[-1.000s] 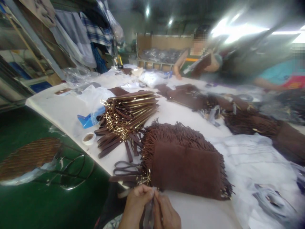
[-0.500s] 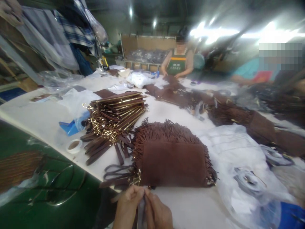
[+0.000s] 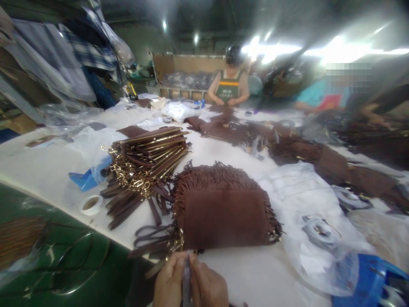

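My left hand [image 3: 169,279] and my right hand [image 3: 209,281] meet at the table's near edge, fingertips pinched together. Between them runs a narrow greyish strap [image 3: 187,281], held by both. Just beyond my fingers lies a brown suede bag [image 3: 225,217] with a fringed border and gold hardware at its lower corners. Dark strap loops [image 3: 150,234] rest at the bag's left, close to my left hand. What my fingertips do at the strap's end is too small to make out.
A stack of brown pouches [image 3: 153,153] with gold zips and chains lies left of the bag. Near it sit a tape roll [image 3: 91,205] and a blue piece [image 3: 83,180]. White plastic [image 3: 297,204] and a blue container [image 3: 367,281] are at right. A co-worker [image 3: 228,87] stands across the table [image 3: 38,170].
The view has shifted slightly, so the table's contents appear a little further left. Both hands still pinch the strap, with only small finger movement.
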The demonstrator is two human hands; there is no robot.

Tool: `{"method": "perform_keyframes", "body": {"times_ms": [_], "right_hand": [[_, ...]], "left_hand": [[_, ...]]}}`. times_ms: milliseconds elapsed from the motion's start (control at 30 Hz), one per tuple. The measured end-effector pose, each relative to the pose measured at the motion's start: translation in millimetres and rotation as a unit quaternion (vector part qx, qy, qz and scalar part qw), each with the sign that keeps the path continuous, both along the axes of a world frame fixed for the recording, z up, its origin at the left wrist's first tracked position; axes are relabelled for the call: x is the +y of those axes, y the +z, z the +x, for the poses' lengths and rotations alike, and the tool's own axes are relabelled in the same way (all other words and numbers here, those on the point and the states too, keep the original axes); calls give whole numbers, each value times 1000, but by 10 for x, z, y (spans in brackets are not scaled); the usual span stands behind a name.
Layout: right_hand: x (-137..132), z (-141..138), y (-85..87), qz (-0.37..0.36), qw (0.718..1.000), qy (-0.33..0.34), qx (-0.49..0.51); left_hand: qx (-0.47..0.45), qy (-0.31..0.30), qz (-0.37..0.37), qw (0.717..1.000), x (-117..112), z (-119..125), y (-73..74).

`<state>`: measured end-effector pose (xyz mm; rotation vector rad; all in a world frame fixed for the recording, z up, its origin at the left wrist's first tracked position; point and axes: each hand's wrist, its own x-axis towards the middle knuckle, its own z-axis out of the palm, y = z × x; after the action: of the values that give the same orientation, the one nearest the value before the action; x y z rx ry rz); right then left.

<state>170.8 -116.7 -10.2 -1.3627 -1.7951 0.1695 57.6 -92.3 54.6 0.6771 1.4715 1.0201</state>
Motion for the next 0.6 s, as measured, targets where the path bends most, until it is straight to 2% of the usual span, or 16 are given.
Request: {"method": "perform_keyframes", "body": {"times_ms": [67,233,433,600], "right_hand": [[-1,0,-4,3,1000,1,25],[9,-6,0,-21,991,9,133],[-9,-5,-54,-22,990,13,137],[16,-18,-9,-40,989,40,138]], "left_hand": [[-13,-5,5,1000,24,-9,-23],[-125,-10,-55,991,83,-41,-100],[-202,8,-94,975,41,-57,-126],[-249,12,-69,966,70,-77,-105]]}}
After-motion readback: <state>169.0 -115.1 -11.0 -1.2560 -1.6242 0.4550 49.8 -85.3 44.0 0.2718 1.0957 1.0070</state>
